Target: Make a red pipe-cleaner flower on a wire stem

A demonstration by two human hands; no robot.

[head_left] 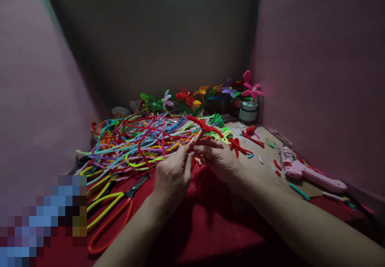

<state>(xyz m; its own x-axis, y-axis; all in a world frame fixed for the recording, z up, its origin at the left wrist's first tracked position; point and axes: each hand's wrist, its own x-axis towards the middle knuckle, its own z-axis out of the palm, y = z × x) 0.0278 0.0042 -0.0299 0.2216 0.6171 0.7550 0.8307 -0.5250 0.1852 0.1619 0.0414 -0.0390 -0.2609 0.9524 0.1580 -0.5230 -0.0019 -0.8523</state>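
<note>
My left hand [174,172] and my right hand [221,158] meet in front of the pile, both with their fingers pinched together. Between them they hold a red pipe-cleaner flower [205,125] by its thin stem, its fuzzy petals spread above my fingertips. The lower end of the stem is hidden by my fingers. Behind and to the left lies a tangled heap of pipe cleaners [120,150] in many colours. Just right of my right hand is a bunch of short red pipe-cleaner pieces [238,146].
Scissors [130,193] with red and yellow handles lie left of my left forearm. Finished pipe-cleaner flowers [185,96] stand along the back, near a small lidded jar [248,111]. A pink-handled tool [319,176] and coloured scraps [277,164] lie at the right, beside the wall.
</note>
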